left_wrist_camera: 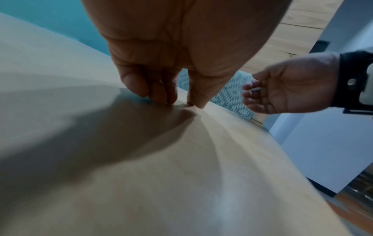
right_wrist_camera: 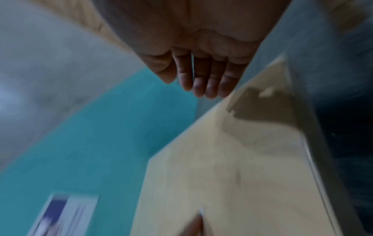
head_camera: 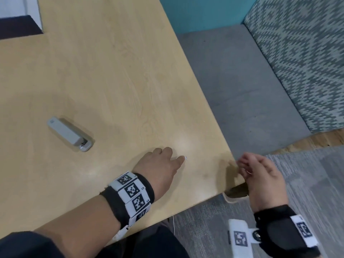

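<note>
A grey stapler [head_camera: 69, 134] lies on the light wooden table [head_camera: 111, 71], left of both hands. My left hand [head_camera: 160, 164] is down on the table near its right corner, fingers curled, fingertips [left_wrist_camera: 159, 99] touching the wood. Thumb and forefinger pinch a tiny white piece [head_camera: 185, 158] against the surface. My right hand [head_camera: 258, 174] hovers just off the table's corner, cupped with loosely bent fingers [right_wrist_camera: 201, 76]. A small grey metal bit [left_wrist_camera: 255, 90] lies on those fingers; what it is cannot be made out.
A grey bench seat [head_camera: 242, 81] with a patterned backrest [head_camera: 307, 62] runs along the table's right edge, under a teal wall [head_camera: 195, 12]. Grey carpet [head_camera: 214, 229] lies below the near corner. A dark and white thing [head_camera: 18, 19] is at the far left.
</note>
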The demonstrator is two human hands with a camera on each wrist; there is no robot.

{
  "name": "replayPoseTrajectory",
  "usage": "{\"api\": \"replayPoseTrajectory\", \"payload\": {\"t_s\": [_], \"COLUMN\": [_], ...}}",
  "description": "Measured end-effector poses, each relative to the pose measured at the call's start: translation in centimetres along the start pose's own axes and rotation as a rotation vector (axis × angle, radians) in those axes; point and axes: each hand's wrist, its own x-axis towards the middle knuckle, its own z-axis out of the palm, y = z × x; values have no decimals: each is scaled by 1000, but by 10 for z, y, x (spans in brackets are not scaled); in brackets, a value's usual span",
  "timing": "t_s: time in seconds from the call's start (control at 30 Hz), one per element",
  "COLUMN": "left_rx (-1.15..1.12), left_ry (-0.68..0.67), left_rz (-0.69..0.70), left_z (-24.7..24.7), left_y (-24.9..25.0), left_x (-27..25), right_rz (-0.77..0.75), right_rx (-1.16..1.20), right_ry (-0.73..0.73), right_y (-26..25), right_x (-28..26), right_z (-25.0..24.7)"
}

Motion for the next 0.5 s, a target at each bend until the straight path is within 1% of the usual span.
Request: {"api": "replayPoseTrajectory", "payload": {"t_s": [0.03,0.07,0.1,0.17,0.23,0.27,0.33,0.43,0.5], "left_rx": [8,2,-11,-45,-46,-25,40,38,19], "left_ry": [20,54,59,-20,-111,-124,-143,-105,-121], "left_rz": [-5,-18,-29,-6,67,91,104,101,96], "left_z": [-1,0,1,3,11,13,18,27,27], "left_y": [1,1,1,4,12,16,26,41,55], "left_x": [1,1,-1,-5,-10,-12,-14,-12,-5], "right_rz": [78,170,259,385,426,433,453,483,500], "right_rx": [151,283,387,520,581,604,650,741,804], "right_ry": [40,32,-1,-82,-128,-143,-175,-214,-248], "right_y": [6,14,21,34,42,45,51,61,67], "right_x": [9,17,23,34,40,43,47,47,45], "right_z": [-15,-28,-38,-46,-45,-44,-42,-40,-39]}}
